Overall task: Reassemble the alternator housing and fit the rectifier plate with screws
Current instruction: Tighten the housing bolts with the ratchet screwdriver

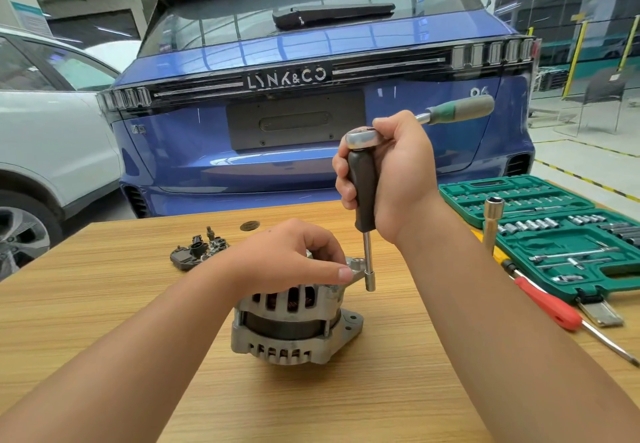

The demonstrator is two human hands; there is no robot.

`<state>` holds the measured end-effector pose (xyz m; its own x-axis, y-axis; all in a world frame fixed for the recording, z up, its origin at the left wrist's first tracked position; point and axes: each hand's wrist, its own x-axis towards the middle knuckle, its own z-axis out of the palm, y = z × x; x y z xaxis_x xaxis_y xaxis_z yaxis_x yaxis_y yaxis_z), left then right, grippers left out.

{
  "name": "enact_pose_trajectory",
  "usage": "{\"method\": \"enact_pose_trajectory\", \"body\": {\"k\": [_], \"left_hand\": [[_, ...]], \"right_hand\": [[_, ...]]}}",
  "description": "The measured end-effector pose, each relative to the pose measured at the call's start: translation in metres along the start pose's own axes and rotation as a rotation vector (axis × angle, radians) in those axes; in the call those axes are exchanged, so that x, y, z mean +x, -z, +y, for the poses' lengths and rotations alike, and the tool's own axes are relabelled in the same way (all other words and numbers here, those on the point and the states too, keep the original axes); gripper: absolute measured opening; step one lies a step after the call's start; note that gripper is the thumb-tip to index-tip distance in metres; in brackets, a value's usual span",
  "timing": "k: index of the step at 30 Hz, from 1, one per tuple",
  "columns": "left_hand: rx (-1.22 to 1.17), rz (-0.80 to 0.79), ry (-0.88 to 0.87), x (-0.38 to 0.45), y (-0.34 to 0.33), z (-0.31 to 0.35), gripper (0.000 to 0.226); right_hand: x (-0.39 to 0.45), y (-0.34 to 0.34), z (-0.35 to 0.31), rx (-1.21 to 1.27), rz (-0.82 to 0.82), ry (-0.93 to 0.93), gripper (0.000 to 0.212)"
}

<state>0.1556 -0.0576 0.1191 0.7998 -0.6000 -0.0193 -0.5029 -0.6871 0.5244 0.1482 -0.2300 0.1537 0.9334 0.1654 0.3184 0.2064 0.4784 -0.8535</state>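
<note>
Head view: left hand (294,255) steadies alternator housing (294,318); right hand (388,179) grips socket driver (362,193); a tilted socket may slip off the bolt.

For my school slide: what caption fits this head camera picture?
Left hand steadies the alternator while right hand holds a socket driver upright at its edge.

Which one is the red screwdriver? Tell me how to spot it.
Start at the green socket case on the right of the wooden table. Just in front of its near edge lies the red screwdriver, its bare shaft pointing toward the near right. It is the only red-handled tool there.
</note>
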Motion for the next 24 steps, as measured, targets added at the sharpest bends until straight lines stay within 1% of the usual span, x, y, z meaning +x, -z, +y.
{"method": "enact_pose_trajectory", "body": {"k": [2, 6, 11, 14, 17, 21, 24], "left_hand": [[0.005, -0.001, 0.004, 0.0, 0.0, 0.0, 0.026], [0.012, -0.002, 0.009, 0.001, 0.0, 0.001, 0.034], [0.03, 0.005, 0.01, 0.001, 0.0, 0.0, 0.034], [0.032, 0.002, 0.0, 0.002, 0.0, -0.001, 0.031], [0.028, -0.004, -0.008, 0.002, 0.0, -0.002, 0.032], [0.008, -0.01, -0.02, 0.004, -0.001, -0.004, 0.039], [-0.013, -0.022, -0.02, 0.006, -0.001, -0.005, 0.039]], "right_hand": [[-0.001, -0.001, -0.002, -0.027, -0.004, 0.005, 0.044], [-0.002, -0.003, -0.006, -0.078, 0.037, 0.042, 0.043], [-0.004, -0.007, -0.011, -0.113, 0.089, 0.089, 0.044], [-0.005, -0.008, -0.013, -0.111, 0.1, 0.074, 0.042], [-0.006, -0.009, -0.013, -0.118, 0.095, 0.09, 0.043], [-0.009, -0.013, -0.011, -0.109, 0.086, 0.123, 0.04], [-0.01, -0.015, -0.008, -0.095, 0.124, 0.12, 0.039]]}}
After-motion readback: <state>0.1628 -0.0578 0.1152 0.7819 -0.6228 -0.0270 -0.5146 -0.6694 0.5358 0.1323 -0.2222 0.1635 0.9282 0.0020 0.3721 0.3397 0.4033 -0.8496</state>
